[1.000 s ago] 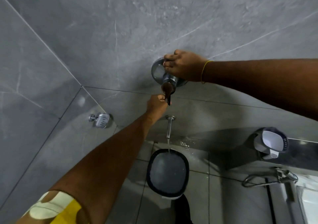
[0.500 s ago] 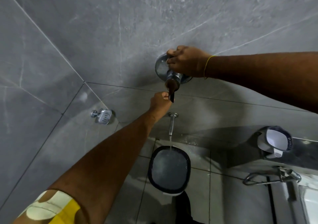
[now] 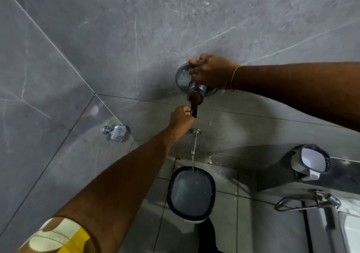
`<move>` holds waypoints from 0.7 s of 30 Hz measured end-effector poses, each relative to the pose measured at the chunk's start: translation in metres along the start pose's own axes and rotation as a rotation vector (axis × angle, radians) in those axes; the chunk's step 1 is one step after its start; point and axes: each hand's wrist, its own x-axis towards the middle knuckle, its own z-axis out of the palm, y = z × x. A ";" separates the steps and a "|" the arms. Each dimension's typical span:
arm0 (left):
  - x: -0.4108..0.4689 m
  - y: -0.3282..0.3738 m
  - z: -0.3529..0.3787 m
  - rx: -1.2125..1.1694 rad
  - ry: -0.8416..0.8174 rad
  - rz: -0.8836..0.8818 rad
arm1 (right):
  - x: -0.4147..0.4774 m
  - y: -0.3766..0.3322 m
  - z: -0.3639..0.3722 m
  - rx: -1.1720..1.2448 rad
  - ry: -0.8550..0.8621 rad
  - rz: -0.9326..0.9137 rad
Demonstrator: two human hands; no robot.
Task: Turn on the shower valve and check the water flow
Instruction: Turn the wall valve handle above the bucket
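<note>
The shower valve (image 3: 194, 86) is mounted on the grey tiled wall (image 3: 136, 29), right of centre in the view, just above a horizontal grout line. It consists of a round chrome plate flush against the tile and a chrome body projecting outward from it.

The right hand (image 3: 213, 70) rests over the top of the valve, fingers curled down and closed around a part at the upper edge of the plate; the gripped part itself is hidden by the fingers. A thin yellow band (image 3: 233, 76) circles the right wrist.

The left hand (image 3: 181, 117) is positioned just below the valve body. Its fingers are closed in a pinch on a small dark lever (image 3: 194, 111) that hangs from the underside of the valve.

Below the valve, a chrome spout (image 3: 193, 141) protrudes from the wall. A thin stream of water (image 3: 192, 162) falls from its tip into a dark-rimmed bucket (image 3: 191, 194) standing on the floor, directly under the spout. The bucket holds water.

A chrome soap dish (image 3: 116, 133) is fixed to the wall, well apart to the left. A mug (image 3: 311, 162) sits on a ledge at the right, above a chrome tap (image 3: 319, 199)
</note>
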 end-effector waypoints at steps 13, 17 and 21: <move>-0.003 -0.001 -0.002 -0.043 -0.022 0.011 | 0.000 -0.003 -0.001 0.004 -0.021 0.040; -0.002 -0.002 -0.001 -0.034 -0.023 0.001 | -0.001 -0.002 -0.001 -0.005 -0.022 0.038; -0.002 -0.002 0.000 -0.005 -0.007 0.004 | 0.001 -0.003 0.001 -0.040 -0.049 0.032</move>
